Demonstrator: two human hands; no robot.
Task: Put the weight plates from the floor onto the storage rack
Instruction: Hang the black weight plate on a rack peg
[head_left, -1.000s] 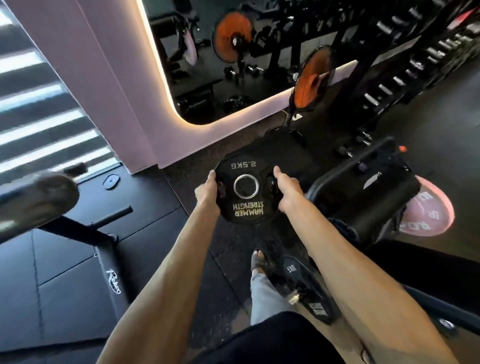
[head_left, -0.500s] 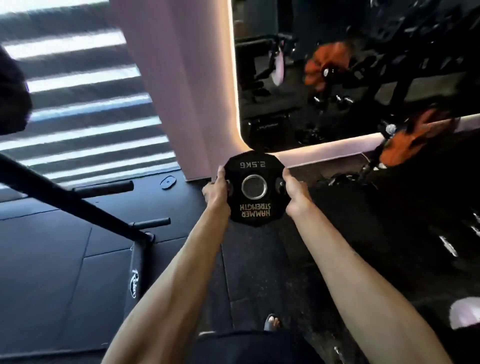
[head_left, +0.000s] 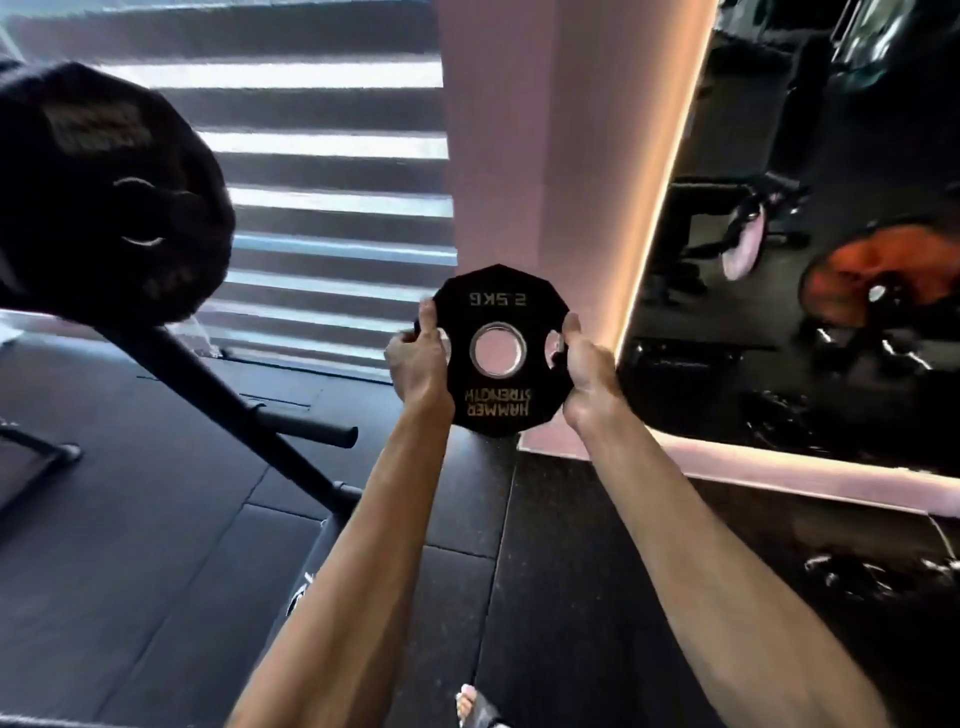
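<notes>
Black rubber floor (head_left: 156, 571) spreads beneath us. At our upper left a big dark plate (head_left: 104, 192), blurred, sits at the top of the storage rack (head_left: 223, 395), and a bare peg (head_left: 306, 428) juts from the rack's slanted post lower down. Out in front, well above the floor, we hold the small 2.5 kg weight plate (head_left: 496, 296) upright, its print upside down. Our left hand (head_left: 418, 364) grips its left edge and our right hand (head_left: 587, 369) its right edge, with both thumbs on the near face.
</notes>
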